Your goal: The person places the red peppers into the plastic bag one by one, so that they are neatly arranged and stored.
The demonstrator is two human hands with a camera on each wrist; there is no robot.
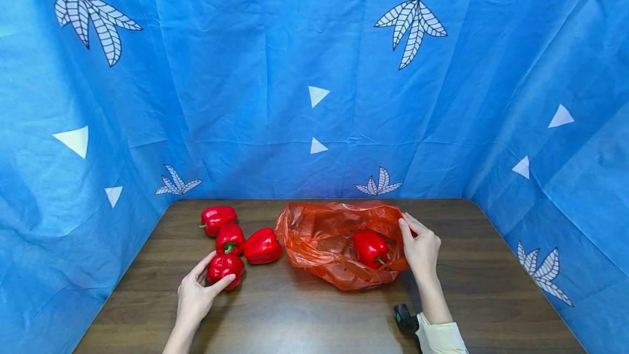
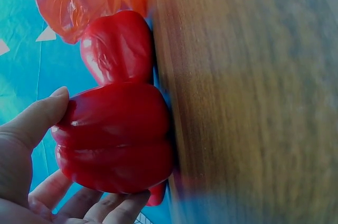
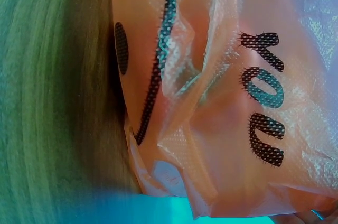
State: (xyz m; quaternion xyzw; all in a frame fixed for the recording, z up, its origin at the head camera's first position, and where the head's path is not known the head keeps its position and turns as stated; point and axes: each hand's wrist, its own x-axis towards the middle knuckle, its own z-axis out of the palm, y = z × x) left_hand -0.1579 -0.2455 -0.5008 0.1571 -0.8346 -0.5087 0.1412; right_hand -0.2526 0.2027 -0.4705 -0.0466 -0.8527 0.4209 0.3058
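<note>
My left hand (image 1: 194,295) has its thumb and fingers around a red bell pepper (image 1: 225,272) at the left of the table. The left wrist view shows the thumb on one side of this pepper (image 2: 113,137) and the fingers on the other. At the right, my right hand (image 1: 422,247) pinches the rim of a thin orange-red plastic bag (image 1: 319,266), whose mouth is spread wide. Inside the bag lies one bell pepper (image 1: 368,247). Black print marks the bag's side (image 3: 222,113) in the right wrist view, where most of the right hand is out of frame.
Behind the held pepper lie three more red bell peppers: one at the back (image 1: 218,219), one in the middle (image 1: 230,237) and one beside the bag (image 1: 262,246). A blue patterned cloth (image 1: 265,97) hangs around the wooden table (image 1: 295,321).
</note>
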